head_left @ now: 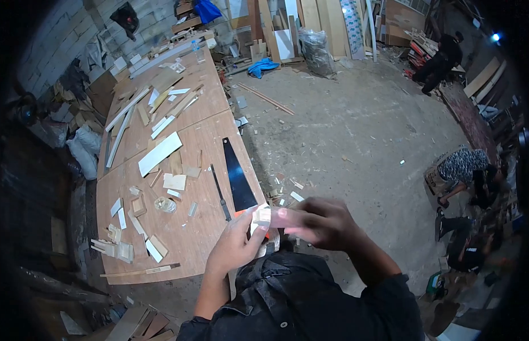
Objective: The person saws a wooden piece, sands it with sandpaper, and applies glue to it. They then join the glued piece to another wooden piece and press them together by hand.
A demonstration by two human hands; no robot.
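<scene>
In front of my chest my left hand point(235, 245) is closed around a small pale wooden block point(262, 216), with the thumb on its near side. My right hand point(321, 223) is smeared by motion, its fingers pointing at the block from the right. Just beyond my hands a handsaw point(237, 176) lies on the table edge, dark blade pointing away and its orange handle partly hidden behind my left hand. Left of the saw is a long thin dark file-like tool point(219, 193).
The plywood table point(204, 250) carries a round tub point(165, 204), a white board point(160, 154), a wooden strip point(140, 272) and several offcuts. People point(460, 170) crouch at the right, and another person point(440, 62) is at the back. Boards point(327, 28) lean against the far wall.
</scene>
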